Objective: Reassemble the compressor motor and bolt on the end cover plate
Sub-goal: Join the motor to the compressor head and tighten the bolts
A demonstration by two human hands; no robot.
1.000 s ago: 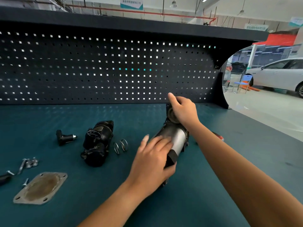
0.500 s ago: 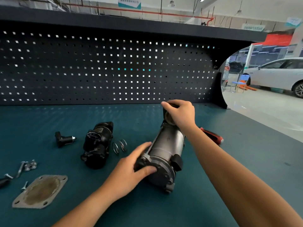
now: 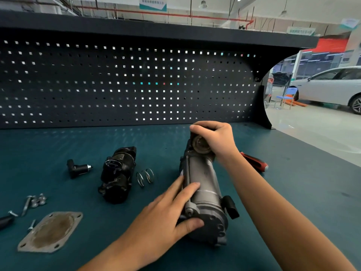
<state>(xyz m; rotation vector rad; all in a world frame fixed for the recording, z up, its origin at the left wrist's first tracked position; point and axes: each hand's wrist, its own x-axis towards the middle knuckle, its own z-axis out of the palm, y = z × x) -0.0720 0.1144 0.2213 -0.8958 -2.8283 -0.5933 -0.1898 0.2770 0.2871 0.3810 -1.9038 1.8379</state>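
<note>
Grey cylindrical metal compressor motor (image 3: 203, 194) lies lengthwise on the teal counter (image 3: 293, 192), near end toward the wearer. Left hand (image 3: 166, 218) closed around the near flange, thumb on the end face; right hand (image 3: 216, 139) curled over the far end, beside a round tan fitting. Step judged: positioning the motor body, cover not yet fitted. Next move calls for fetching the flat grey four-hole cover plate (image 3: 49, 232), lying well apart at front left, with loose silver bolts (image 3: 34, 201) near it. Black compressor housing (image 3: 117, 175), wire spring (image 3: 145, 177) and black elbow fitting (image 3: 77, 169) lie left of the motor; red-handled tool (image 3: 254, 162) behind the right wrist. Nothing blocks the reach.
</note>
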